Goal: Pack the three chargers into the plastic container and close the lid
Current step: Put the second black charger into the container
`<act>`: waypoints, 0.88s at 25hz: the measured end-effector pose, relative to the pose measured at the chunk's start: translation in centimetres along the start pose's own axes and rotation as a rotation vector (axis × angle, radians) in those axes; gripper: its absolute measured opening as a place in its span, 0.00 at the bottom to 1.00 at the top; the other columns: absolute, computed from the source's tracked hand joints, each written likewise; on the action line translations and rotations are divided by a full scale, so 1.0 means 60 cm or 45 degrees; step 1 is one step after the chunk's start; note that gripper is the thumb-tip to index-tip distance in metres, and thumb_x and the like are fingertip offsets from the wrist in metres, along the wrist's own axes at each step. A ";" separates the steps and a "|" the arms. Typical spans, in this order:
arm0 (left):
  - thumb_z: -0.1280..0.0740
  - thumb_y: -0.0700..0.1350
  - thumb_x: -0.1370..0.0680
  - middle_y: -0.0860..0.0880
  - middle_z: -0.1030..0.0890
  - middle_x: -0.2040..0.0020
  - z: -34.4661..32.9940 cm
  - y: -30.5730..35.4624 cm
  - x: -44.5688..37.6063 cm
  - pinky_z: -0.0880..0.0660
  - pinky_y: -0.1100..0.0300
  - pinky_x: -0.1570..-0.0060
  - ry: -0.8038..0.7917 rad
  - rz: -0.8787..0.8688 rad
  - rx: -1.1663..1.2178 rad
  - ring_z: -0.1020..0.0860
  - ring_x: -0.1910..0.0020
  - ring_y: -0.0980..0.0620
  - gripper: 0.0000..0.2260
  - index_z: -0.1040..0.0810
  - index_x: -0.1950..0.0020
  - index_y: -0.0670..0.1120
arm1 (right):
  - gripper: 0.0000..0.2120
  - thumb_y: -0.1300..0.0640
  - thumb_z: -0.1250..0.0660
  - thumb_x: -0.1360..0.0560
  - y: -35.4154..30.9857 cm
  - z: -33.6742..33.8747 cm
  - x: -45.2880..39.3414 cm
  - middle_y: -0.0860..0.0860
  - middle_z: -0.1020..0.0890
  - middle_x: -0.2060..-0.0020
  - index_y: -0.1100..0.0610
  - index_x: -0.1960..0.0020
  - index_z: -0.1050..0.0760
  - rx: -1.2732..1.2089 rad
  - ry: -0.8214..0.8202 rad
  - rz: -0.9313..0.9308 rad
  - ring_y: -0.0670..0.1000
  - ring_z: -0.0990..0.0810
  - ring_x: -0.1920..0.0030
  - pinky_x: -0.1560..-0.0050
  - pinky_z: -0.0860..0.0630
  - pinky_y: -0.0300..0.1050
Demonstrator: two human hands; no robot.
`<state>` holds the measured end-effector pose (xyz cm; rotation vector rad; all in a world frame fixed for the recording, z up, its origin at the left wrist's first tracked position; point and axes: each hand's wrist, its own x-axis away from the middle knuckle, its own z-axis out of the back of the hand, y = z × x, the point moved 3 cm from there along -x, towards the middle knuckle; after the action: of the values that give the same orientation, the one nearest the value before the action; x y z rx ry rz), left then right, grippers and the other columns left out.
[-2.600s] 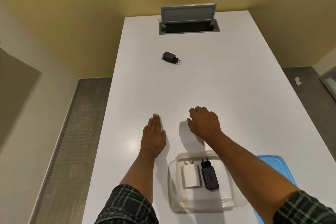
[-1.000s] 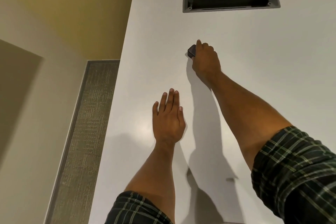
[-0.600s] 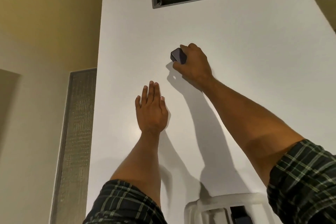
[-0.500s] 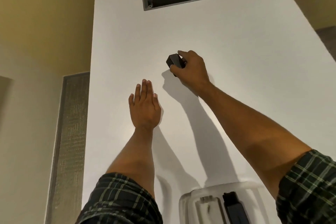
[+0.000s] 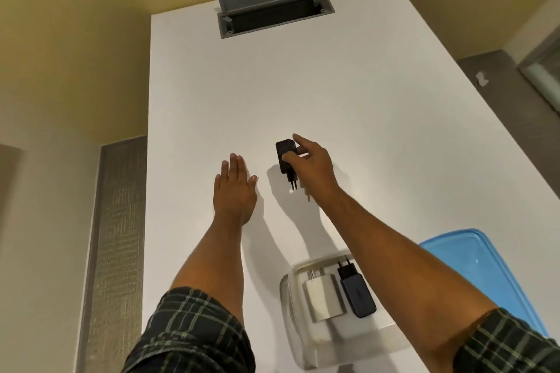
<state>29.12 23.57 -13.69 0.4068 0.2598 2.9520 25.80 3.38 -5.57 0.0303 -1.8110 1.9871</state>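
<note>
**2 of 3 chargers packed, third in hand**

The clear plastic container (image 5: 295, 339) at 5 o'clock holds a white charger (image 5: 324, 300) and a dark charger (image 5: 357, 294). The right hand (image 5: 312, 165) pinches the black charger (image 5: 285, 157) above the white table (image 5: 378, 130), at center. The left hand (image 5: 233, 191) rests flat, open. Left to do: drop it in, then fit the blue lid (image 5: 481, 269) lying at 4 o'clock.

2 chargers (image 5: 339, 297) in container (image 5: 286, 306)
</note>
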 end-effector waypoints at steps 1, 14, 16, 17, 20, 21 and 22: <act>0.54 0.54 0.15 0.46 0.56 0.17 -0.005 0.001 0.019 0.48 0.46 0.21 -0.009 -0.008 0.004 0.54 0.18 0.43 0.28 0.56 0.18 0.43 | 0.25 0.57 0.31 0.25 -0.001 0.004 0.013 0.50 0.20 0.44 0.48 0.28 0.28 -0.066 -0.013 -0.015 0.45 0.21 0.54 0.59 0.24 0.28; 0.71 0.70 0.26 0.44 0.49 0.18 -0.039 0.018 0.289 0.44 0.49 0.22 -0.154 0.057 0.185 0.47 0.19 0.41 0.47 0.47 0.19 0.41 | 0.22 0.51 0.21 0.31 -0.027 0.120 0.199 0.55 0.18 0.54 0.49 0.38 0.20 0.060 -0.436 0.066 0.50 0.17 0.58 0.54 0.18 0.47; 0.72 0.70 0.27 0.42 0.46 0.19 -0.053 0.019 0.332 0.41 0.48 0.24 -0.155 0.051 0.197 0.44 0.20 0.39 0.49 0.45 0.20 0.39 | 0.28 0.47 0.20 0.34 -0.023 0.142 0.228 0.48 0.17 0.52 0.47 0.36 0.22 0.340 -0.545 0.110 0.46 0.18 0.58 0.48 0.19 0.48; 0.71 0.70 0.27 0.42 0.47 0.18 -0.054 0.024 0.352 0.41 0.48 0.24 -0.188 0.078 0.191 0.45 0.19 0.39 0.48 0.46 0.20 0.39 | 0.29 0.46 0.20 0.34 -0.023 0.151 0.242 0.45 0.18 0.51 0.48 0.35 0.22 0.477 -0.611 0.149 0.45 0.19 0.56 0.46 0.19 0.46; 0.72 0.69 0.28 0.44 0.55 0.18 -0.075 0.023 0.380 0.48 0.51 0.20 -0.292 0.110 0.204 0.52 0.18 0.43 0.47 0.53 0.19 0.39 | 0.29 0.45 0.22 0.32 -0.029 0.164 0.274 0.45 0.20 0.46 0.51 0.34 0.23 0.982 -0.850 0.378 0.46 0.22 0.49 0.45 0.24 0.41; 0.74 0.69 0.27 0.44 0.57 0.18 -0.087 0.018 0.386 0.50 0.51 0.20 -0.307 0.111 0.209 0.54 0.18 0.43 0.47 0.55 0.19 0.38 | 0.28 0.45 0.23 0.31 -0.031 0.166 0.284 0.47 0.21 0.46 0.53 0.34 0.24 1.151 -0.933 0.476 0.47 0.23 0.48 0.45 0.25 0.42; 0.77 0.70 0.29 0.43 0.59 0.19 -0.100 0.013 0.391 0.52 0.50 0.20 -0.324 0.096 0.207 0.56 0.18 0.42 0.49 0.57 0.19 0.37 | 0.26 0.46 0.24 0.30 -0.029 0.169 0.293 0.49 0.22 0.46 0.54 0.35 0.24 1.299 -0.997 0.554 0.49 0.23 0.47 0.46 0.25 0.44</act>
<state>4.99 25.93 -13.26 0.8231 0.4626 2.9184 7.75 -0.76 2.94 0.8890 -0.9299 3.3310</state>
